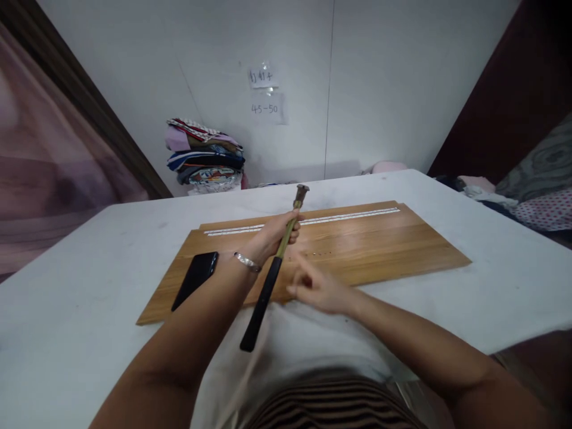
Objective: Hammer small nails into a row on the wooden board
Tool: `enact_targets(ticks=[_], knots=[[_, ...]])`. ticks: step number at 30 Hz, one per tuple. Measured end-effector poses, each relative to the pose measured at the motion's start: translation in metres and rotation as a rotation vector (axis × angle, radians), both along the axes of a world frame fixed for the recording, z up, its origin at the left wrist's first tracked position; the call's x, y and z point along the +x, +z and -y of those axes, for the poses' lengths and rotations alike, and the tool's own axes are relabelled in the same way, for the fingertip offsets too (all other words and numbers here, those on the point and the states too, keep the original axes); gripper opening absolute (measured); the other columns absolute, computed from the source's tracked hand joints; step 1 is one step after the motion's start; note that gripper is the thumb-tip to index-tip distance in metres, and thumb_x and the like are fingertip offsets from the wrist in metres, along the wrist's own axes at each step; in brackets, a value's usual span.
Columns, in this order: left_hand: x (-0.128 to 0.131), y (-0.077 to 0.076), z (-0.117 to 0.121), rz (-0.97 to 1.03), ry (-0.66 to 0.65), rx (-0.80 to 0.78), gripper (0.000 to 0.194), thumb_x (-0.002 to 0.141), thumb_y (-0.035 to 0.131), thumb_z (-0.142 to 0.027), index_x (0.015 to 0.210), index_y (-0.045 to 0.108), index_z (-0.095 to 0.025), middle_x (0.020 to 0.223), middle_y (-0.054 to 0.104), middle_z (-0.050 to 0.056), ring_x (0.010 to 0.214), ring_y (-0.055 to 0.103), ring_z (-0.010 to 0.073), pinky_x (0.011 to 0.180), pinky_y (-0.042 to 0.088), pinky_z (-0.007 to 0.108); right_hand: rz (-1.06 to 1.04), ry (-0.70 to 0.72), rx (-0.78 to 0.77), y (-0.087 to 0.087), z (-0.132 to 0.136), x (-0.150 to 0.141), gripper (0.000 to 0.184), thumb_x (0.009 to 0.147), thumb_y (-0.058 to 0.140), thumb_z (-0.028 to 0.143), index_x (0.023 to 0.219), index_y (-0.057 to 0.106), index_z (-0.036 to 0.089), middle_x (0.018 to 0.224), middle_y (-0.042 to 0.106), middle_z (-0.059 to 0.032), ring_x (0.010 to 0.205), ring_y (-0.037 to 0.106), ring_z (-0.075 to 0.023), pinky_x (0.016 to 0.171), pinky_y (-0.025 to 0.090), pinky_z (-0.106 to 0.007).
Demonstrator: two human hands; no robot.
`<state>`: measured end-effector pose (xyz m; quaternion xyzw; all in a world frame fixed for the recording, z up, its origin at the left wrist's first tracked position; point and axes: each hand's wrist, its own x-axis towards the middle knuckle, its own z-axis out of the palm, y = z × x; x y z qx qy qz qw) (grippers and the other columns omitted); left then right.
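Note:
My left hand [279, 232] is wrapped round the upper handle of a hammer [266, 292]. Its metal head points up and away, and its black grip hangs down toward my body. My right hand [319, 286], slightly blurred, hovers over the near edge of a wooden board [393, 244] with its index finger stretched out and the others loosely bent. Nothing shows in it. Just beyond that finger, a short row of small nails [315, 254] runs along the board. Two white strips marked like rulers [353, 216] lie along the far side.
A black phone [196, 277] rests on the board's left part. Underneath is a white table [500, 286]. Folded clothes [205, 158] are stacked at the back left, against a wall [379, 89] with two paper notes [267, 108]. More cloth [545, 211] lies at the right.

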<state>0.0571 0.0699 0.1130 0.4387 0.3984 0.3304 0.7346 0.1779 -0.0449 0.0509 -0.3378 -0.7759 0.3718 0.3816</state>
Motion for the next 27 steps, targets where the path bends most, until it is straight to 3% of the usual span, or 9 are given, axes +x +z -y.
enact_targets(ticks=[2, 4, 7, 12, 18, 27], knots=[[-0.016, -0.006, 0.002, -0.002, -0.045, -0.031, 0.026, 0.091, 0.044, -0.035, 0.075, 0.05, -0.014, 0.049, 0.034, -0.008, 0.032, 0.026, 0.0025, 0.031, 0.019, 0.013, 0.151, 0.138, 0.117, -0.018, 0.022, 0.005, 0.05, 0.087, 0.051, 0.022, 0.136, 0.042, 0.021, 0.07, 0.064, 0.0003, 0.055, 0.055, -0.0127, 0.053, 0.043, -0.023], [-0.03, -0.014, 0.009, 0.01, -0.139, -0.107, 0.029, 0.089, 0.046, -0.041, 0.079, 0.05, -0.014, 0.052, 0.033, -0.008, 0.034, 0.025, 0.0018, 0.032, 0.019, 0.012, 0.212, 0.181, 0.204, -0.033, 0.036, 0.011, 0.034, 0.085, 0.05, 0.021, 0.117, 0.06, 0.016, 0.07, 0.066, -0.0033, 0.058, 0.057, -0.0144, 0.056, 0.043, -0.024], [-0.04, -0.027, 0.028, -0.035, -0.243, -0.134, 0.034, 0.087, 0.05, -0.046, 0.087, 0.052, -0.012, 0.057, 0.037, -0.007, 0.037, 0.029, 0.0014, 0.033, 0.022, 0.012, 0.183, 0.154, 0.216, -0.052, 0.04, 0.019, 0.03, 0.084, 0.048, 0.017, 0.109, 0.063, 0.012, 0.069, 0.067, -0.0047, 0.056, 0.057, -0.0138, 0.055, 0.043, -0.023], [-0.035, -0.041, 0.056, -0.066, -0.318, -0.187, 0.039, 0.085, 0.049, -0.052, 0.1, 0.05, -0.016, 0.058, 0.038, -0.008, 0.036, 0.028, 0.0021, 0.033, 0.021, 0.014, 0.106, 0.026, 0.117, -0.076, 0.03, 0.024, 0.027, 0.079, 0.048, 0.014, 0.1, 0.066, 0.012, 0.054, 0.058, 0.0018, 0.043, 0.044, -0.0098, 0.045, 0.034, -0.02], [-0.019, -0.043, 0.053, -0.103, -0.3, -0.198, 0.04, 0.084, 0.051, -0.053, 0.103, 0.049, -0.018, 0.059, 0.037, -0.008, 0.038, 0.029, 0.0028, 0.034, 0.022, 0.014, 0.112, 0.065, -0.044, -0.077, 0.028, 0.027, 0.028, 0.077, 0.048, 0.013, 0.098, 0.067, 0.013, 0.055, 0.055, 0.0026, 0.044, 0.041, -0.0093, 0.044, 0.032, -0.02], [-0.012, -0.062, 0.048, -0.06, -0.28, -0.371, 0.037, 0.083, 0.052, -0.054, 0.093, 0.052, -0.018, 0.058, 0.037, -0.006, 0.04, 0.029, 0.0041, 0.036, 0.018, 0.018, 0.132, 0.07, -0.064, -0.076, 0.028, 0.03, 0.031, 0.077, 0.05, 0.013, 0.104, 0.066, 0.014, 0.073, 0.068, -0.0036, 0.061, 0.059, -0.0147, 0.057, 0.043, -0.023]])
